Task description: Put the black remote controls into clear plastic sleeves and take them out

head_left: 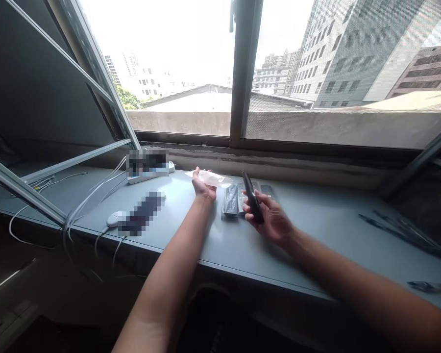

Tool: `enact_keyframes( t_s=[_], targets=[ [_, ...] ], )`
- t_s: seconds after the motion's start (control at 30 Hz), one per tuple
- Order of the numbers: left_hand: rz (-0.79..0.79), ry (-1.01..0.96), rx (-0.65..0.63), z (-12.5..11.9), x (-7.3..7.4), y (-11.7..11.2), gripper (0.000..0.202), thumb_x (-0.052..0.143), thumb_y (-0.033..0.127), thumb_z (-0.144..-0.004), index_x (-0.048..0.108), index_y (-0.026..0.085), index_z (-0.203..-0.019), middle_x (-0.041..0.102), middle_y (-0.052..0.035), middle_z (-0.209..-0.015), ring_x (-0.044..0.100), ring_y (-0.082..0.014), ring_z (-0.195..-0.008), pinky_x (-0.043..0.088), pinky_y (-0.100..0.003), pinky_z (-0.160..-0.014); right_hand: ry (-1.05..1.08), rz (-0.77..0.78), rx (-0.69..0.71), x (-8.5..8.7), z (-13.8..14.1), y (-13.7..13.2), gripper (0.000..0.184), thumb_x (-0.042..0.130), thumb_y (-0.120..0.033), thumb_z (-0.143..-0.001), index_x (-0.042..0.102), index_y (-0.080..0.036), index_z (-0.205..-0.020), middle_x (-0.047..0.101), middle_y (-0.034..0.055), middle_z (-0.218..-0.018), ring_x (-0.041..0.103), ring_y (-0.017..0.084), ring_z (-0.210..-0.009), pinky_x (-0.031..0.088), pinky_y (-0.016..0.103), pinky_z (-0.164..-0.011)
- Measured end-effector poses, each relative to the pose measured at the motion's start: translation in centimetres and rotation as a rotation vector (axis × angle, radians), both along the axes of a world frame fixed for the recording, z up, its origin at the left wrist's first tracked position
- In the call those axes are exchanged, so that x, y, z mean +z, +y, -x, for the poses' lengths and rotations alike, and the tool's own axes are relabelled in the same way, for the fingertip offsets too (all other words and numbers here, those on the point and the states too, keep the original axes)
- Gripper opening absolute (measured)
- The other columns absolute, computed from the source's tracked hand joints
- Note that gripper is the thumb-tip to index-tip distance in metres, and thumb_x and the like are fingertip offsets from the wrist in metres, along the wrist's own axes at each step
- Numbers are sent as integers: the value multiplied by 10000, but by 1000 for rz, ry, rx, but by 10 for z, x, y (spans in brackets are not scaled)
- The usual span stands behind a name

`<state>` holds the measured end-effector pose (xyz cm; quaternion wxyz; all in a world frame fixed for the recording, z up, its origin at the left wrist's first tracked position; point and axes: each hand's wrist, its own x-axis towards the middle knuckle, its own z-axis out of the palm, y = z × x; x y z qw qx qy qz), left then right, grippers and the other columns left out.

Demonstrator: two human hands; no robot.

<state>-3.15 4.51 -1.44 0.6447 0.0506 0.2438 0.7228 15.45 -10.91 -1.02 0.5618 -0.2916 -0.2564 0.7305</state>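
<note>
My left hand (205, 190) is closed around a whitish, see-through strip (215, 179) that looks like a thin plastic sleeve; its far end reaches to the right. In my right hand (274, 215), fingers wrap a slim black stick-shaped object (253, 198), held upright and tilted to the left at its top. What kind of object it is, I cannot make out. Between and behind my hands, several dark items in clear plastic packets (230, 202) lie side by side on the pale table (191, 223). My right hand partly covers them.
Left of my arms lies a blurred-out dark object (141, 215) beside a round white charger (114, 218). Behind it sits a white power strip (150, 175) with cables. A metal frame (95, 63) slants at the left. Dark thin items (400, 230) lie far right, near the window wall.
</note>
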Motion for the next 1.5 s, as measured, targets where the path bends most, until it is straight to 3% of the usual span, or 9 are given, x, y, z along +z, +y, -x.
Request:
enact_keyframes(
  t_s=[0.13,0.27,0.53,0.67,0.87,1.07,1.17,1.3,1.5],
  targets=[
    [-16,-3,-3,0,-2,2,235,685,431,-1003,635,208,-946,686,-28,-884,694,-152,-713,554,-251,-652,-71,85,-38,2,-1,1,210,625,-397,-1069,704,-202,-1074,769,108,-1107,687,181,-744,513,241,-435],
    [-13,-9,3,1,-2,2,234,692,422,-1001,643,198,-955,691,-32,-908,705,-150,-728,551,-250,-653,23,54,52,3,-3,0,338,488,-430,-1121,716,-183,-1091,713,80,-936,510,124,-551,371,207,-344],
    [-21,1,9,1,-1,2,222,688,417,-998,641,205,-947,684,-28,-901,694,-151,-728,554,-253,-643,-30,77,-14,5,1,0,235,629,-391,-1077,727,-197,-1164,693,58,-923,643,170,-720,564,252,-518],
    [-21,4,5,2,0,1,229,682,429,-1001,647,208,-954,690,-37,-920,704,-160,-747,552,-254,-649,-29,80,-17,5,-2,2,342,513,-480,-1113,685,-223,-1261,740,93,-1035,634,178,-678,532,263,-463],
    [-22,-13,17,1,2,0,220,701,418,-991,649,207,-958,684,-31,-922,712,-163,-776,555,-256,-670,0,-24,130,4,-5,-1,347,517,-439,-1085,689,-213,-1283,623,23,-797,457,139,-521,414,222,-387],
    [-24,5,8,2,2,0,227,682,433,-1002,659,209,-977,692,-42,-947,709,-164,-792,554,-252,-678,-38,28,17,3,-1,0,269,622,-412,-1074,741,-174,-1109,647,40,-834,606,157,-637,551,242,-469],
    [-12,21,3,2,2,0,249,673,451,-1003,662,203,-979,692,-48,-954,702,-164,-783,551,-253,-674,-62,120,-40,4,0,1,172,633,-285,-1068,741,-159,-1113,733,73,-933,698,169,-709,612,240,-517],
    [-13,15,8,2,3,-1,247,679,447,-1002,660,203,-971,697,-48,-963,704,-161,-786,553,-248,-678,-55,142,-34,7,-1,1,191,612,-317,-1081,719,-168,-1133,797,136,-1102,758,219,-809,674,292,-574],
    [-9,14,7,2,3,-1,236,677,444,-1004,666,208,-1002,697,-52,-981,709,-168,-810,551,-251,-679,67,89,63,6,-3,0,297,452,-381,-1125,671,-181,-1107,711,95,-880,504,129,-525,423,185,-331]
  ],
)
